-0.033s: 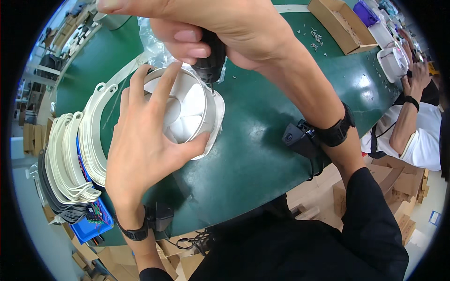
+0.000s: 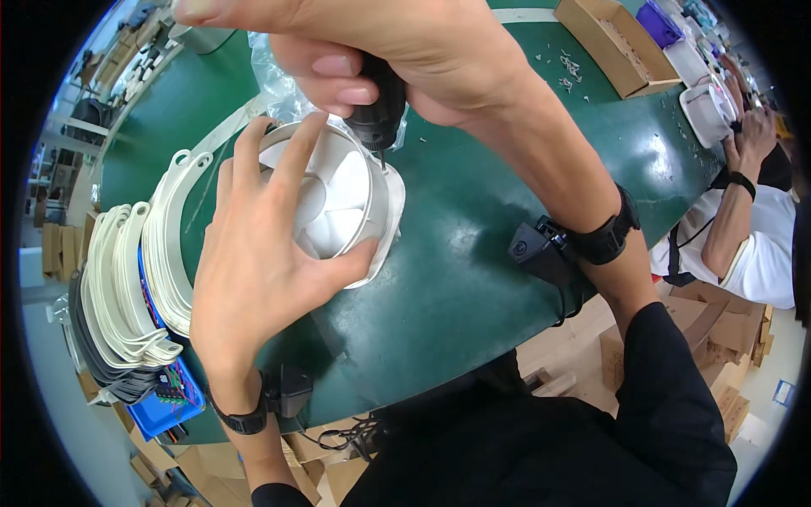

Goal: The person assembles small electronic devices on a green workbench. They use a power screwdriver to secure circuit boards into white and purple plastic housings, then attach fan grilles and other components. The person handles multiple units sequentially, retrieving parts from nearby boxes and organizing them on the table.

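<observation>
A white round plastic housing (image 2: 336, 182), with spoke-like ribs inside its ring, rests on the green table. My left hand (image 2: 253, 245) is closed around its rim, fingers over the far side and thumb along the near edge. My right hand (image 2: 405, 55) grips a black power screwdriver (image 2: 377, 114) above the housing's right side. The tool stands upright, its thin bit pointing down at a small post on the housing's outer edge. My fingers hide the upper part of the tool, and whether a screw sits under the bit is too small to tell.
Stacks of white curved strips (image 2: 165, 245) lie at left, beside a blue tray (image 2: 173, 406) with wired parts. Clear plastic bags (image 2: 279, 80) sit beyond the housing. Loose screws (image 2: 571, 69) and a cardboard box (image 2: 621, 46) are far right, near a co-worker's hands (image 2: 752, 139) and another white housing (image 2: 708, 114).
</observation>
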A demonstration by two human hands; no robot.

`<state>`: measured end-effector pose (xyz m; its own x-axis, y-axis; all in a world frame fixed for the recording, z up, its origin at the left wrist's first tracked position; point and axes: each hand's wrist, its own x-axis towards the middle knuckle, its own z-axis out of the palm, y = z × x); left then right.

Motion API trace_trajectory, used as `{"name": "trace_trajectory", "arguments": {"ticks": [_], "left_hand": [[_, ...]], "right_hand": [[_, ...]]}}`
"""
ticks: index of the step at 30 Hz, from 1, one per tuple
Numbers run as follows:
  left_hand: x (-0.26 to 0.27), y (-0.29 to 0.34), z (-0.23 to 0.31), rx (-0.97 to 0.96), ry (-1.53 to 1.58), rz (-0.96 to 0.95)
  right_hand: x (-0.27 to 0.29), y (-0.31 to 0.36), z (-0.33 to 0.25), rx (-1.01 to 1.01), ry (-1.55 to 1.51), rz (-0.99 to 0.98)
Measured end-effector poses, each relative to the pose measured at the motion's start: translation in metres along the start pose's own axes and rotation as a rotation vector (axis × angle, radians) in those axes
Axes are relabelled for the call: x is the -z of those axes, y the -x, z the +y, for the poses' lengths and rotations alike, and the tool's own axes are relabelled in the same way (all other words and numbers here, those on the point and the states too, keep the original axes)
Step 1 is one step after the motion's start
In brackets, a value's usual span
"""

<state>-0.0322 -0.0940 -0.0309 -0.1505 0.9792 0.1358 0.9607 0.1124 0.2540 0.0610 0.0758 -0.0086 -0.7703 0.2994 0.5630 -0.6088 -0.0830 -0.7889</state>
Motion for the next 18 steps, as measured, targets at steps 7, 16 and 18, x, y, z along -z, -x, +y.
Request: {"name": "trace_trajectory", "arguments": {"ticks": [7, 16, 18], "left_hand": [[0.000, 0.000, -0.001, -0.012, 0.003, 0.002], [0.000, 0.002, -0.001, 0.053, 0.026, 0.010], [-0.001, 0.003, 0.000, 0.057, -0.050, 0.045]], "right_hand": [[0.000, 0.004, -0.012, -0.036, -0.033, -0.002], [0.000, 0.003, -0.030, 0.061, 0.578, 0.221], [-0.007, 0.008, -0.025, 0.101, 0.714, 0.321]]}}
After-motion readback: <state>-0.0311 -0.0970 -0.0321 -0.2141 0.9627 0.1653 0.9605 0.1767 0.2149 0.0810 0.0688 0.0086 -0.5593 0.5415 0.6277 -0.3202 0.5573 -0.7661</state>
